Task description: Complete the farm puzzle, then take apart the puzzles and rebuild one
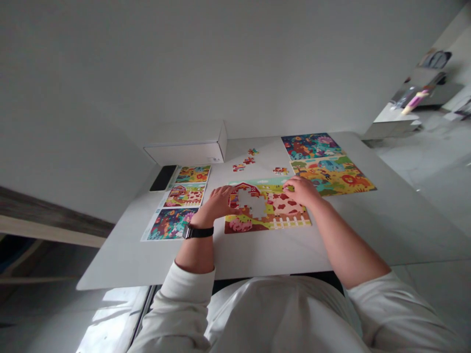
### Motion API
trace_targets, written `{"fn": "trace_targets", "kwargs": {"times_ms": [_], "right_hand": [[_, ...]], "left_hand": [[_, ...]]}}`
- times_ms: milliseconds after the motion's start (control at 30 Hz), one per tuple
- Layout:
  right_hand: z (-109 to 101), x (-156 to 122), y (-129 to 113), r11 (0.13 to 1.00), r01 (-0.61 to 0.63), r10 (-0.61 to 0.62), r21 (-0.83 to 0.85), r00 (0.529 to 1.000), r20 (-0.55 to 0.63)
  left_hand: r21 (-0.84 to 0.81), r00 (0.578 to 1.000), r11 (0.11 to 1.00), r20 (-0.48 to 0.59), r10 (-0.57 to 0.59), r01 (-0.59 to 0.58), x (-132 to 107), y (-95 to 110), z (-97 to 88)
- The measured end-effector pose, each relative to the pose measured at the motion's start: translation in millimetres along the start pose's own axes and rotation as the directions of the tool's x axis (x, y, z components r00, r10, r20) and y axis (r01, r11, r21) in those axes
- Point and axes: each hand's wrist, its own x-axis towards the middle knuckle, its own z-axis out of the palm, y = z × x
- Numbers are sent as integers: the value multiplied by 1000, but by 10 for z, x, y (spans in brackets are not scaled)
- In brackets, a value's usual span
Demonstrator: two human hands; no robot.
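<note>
Head view: the farm puzzle lies on the table with an unfilled gap in its middle. The left hand rests on the puzzle's left edge, fingers spread flat, gripping nothing. The right hand is curled on its far edge; I cannot tell whether it pinches a piece. Loose pieces lie beyond the puzzle.

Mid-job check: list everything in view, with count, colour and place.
farm puzzle: 1, red, green, yellow, gap in the middle, table front centre
loose pieces: 4, multicoloured, beyond the farm puzzle
finished puzzles: 2, multicoloured, far right
picture sheet: 1, three coloured pictures, left
box: 1, white, far left
flat slab: 1, black, before the box
table: 1, white
watch: 1, black, left wrist
left hand: on the puzzle's left edge
right hand: on its upper right
</note>
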Motion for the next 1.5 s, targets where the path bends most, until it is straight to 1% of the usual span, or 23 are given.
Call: {"fn": "trace_targets", "kwargs": {"times_ms": [67,233,333,700,833,933,1000,1067,1133,1200,1267,1367,1433,1500], "right_hand": [[-22,-8,11,1000,-8,8,-12,1000,10],[-26,-24,40,998,-12,18,-57,994,109],[-22,-24,45,998,-23,31,-66,991,131],[53,-22,118,998,-15,20,-64,997,79],[44,-29,97,997,-27,34,-73,996,87],[33,-30,76,997,-25,31,-76,996,78],[26,-25,68,998,-13,16,-69,999,49],[19,-16,64,998,-14,14,-57,1000,9],[15,-8,58,999,-24,22,-49,999,-22],[17,-5,46,998,-29,27,-54,999,-26],[26,-9,24,997,-31,30,-64,999,-13],[44,-17,-23,998,-32,32,-59,999,5],[53,-20,-59,998,-31,31,-54,999,6],[62,-20,-95,998,-29,29,-47,1000,3]], "left_hand": [[-10,1000,1000,1,2,-2,6,-4,6],[-19,1000,1000,22,14,-13,40,-22,23],[-9,999,1000,39,10,-10,56,-26,33],[-59,998,997,18,54,-53,65,27,18],[-78,997,994,14,72,-70,62,23,21],[-82,998,995,19,55,-53,68,41,15],[-79,1000,997,-23,17,-19,81,86,6],[-88,991,996,-131,-19,7,100,160,-6],[-122,964,993,-264,-39,6,122,249,-17],[-165,933,986,-356,-46,-15,142,326,-22],[-196,915,980,-401,-44,-39,159,367,-18],[-223,904,973,-425,-39,-63,176,355,7],[-247,894,967,-443,-61,-56,184,325,29],[-286,878,958,-467,-107,-35,188,307,46]]}}
